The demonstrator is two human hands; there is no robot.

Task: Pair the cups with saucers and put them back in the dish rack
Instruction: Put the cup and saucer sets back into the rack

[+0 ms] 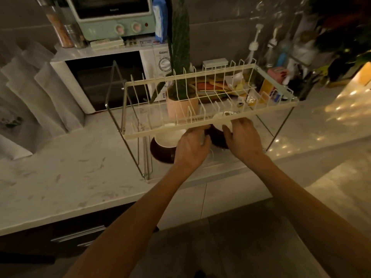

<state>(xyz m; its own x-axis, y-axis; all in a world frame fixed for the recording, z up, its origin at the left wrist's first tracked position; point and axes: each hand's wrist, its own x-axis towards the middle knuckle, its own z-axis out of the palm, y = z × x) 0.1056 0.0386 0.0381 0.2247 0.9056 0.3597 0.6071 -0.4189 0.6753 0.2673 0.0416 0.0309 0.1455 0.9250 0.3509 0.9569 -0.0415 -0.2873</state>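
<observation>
Dim kitchen light falls on a marble worktop (60, 173) that fills the left and middle of the frame, with a microwave (104, 81) and a small green oven (114, 17) at the upper left. A two-level wire dish rack (210, 125) is seen in the middle. On its lower level, a white cup (168, 137) is already set on a dark saucer (160, 155), just left of centre. Beside it, a second dark saucer (218, 137) is being handled under the top rail. The left hand (190, 147) is curled around something white, probably the second cup, though it is mostly hidden. The fingers of the right hand (241, 135) are bent over the saucer's rim; whether it is really gripped cannot be told. For a good result, the cup should be centred on the saucer and lowered gently, and the rail above should be avoided.
</observation>
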